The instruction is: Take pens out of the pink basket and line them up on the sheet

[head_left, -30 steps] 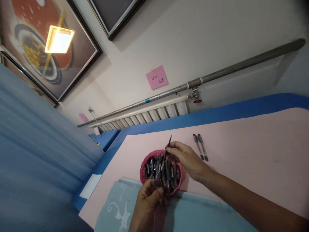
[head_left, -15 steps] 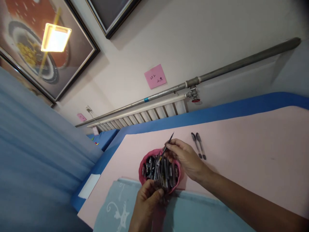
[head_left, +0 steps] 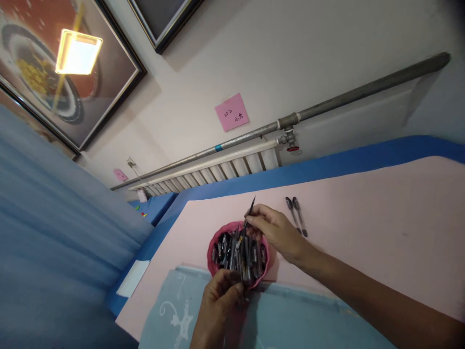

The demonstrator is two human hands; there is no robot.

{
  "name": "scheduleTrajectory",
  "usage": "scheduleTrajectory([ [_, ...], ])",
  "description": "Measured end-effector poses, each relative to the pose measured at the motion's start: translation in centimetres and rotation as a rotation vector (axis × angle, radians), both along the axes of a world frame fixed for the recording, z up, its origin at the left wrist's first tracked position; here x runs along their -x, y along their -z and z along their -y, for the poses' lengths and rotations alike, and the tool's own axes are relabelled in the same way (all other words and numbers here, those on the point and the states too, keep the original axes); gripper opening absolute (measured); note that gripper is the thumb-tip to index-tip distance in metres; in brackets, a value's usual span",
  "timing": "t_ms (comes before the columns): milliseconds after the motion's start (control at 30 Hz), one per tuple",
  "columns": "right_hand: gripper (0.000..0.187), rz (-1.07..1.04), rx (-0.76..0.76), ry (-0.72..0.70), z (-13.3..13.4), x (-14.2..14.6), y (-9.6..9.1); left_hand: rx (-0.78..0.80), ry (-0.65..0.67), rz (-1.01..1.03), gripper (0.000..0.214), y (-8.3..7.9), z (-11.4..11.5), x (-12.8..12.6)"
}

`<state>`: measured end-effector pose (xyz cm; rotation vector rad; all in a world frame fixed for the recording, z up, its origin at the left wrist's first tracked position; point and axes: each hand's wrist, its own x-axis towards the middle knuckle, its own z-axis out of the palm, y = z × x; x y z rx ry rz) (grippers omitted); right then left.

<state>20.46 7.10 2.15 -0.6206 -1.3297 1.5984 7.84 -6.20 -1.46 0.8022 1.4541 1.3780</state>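
A slim, dark, pointed pen piece (head_left: 251,207) slants up from the right hand (head_left: 279,232), its tip poking beyond the fingers; the thumb and forefinger are clamped on its middle. Its lower end meets or crosses the top of a slim, clear tube (head_left: 239,259), exactly which I cannot tell. The left hand (head_left: 218,295), nearer the body, has thumb and forefinger pinched on the tube's lower end, partly hidden by them.

Right below and between both sets of fingers sits a round, pink, scalloped-rim container (head_left: 209,257), filled with many dark and clear pens (head_left: 221,249). Just to the right of the right fingers, two clear pens with black caps (head_left: 300,218) lie side by side on a pale pink sheet (head_left: 363,218) that covers most of a blue bench (head_left: 337,166). Under the left hand spreads a pale teal cloth with a white motif (head_left: 308,315). Well to the left of the left fingers lies a white paper (head_left: 133,278); farther left hangs a blue fabric curtain (head_left: 54,218). Well beyond the fingers are a white ribbed radiator (head_left: 236,169) and, above it, a grey metal pipe (head_left: 327,104).
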Motion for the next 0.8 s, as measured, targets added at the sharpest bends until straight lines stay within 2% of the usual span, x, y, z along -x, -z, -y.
scheduleTrajectory([
  [267,0.006,0.075,-0.017,-0.063,-0.1,-0.6,-0.6,0.065,0.078,-0.151,0.017,-0.4,0.4,1.0],
  [633,0.010,0.275,-0.153,-0.247,2.0,0.1,-0.2,0.028,0.042,-0.135,0.020,-1.5,0.1,1.7],
  [800,0.009,0.309,-0.110,-0.342,2.1,0.6,0.7,0.002,0.106,-0.092,0.024,-2.2,-0.9,1.7],
])
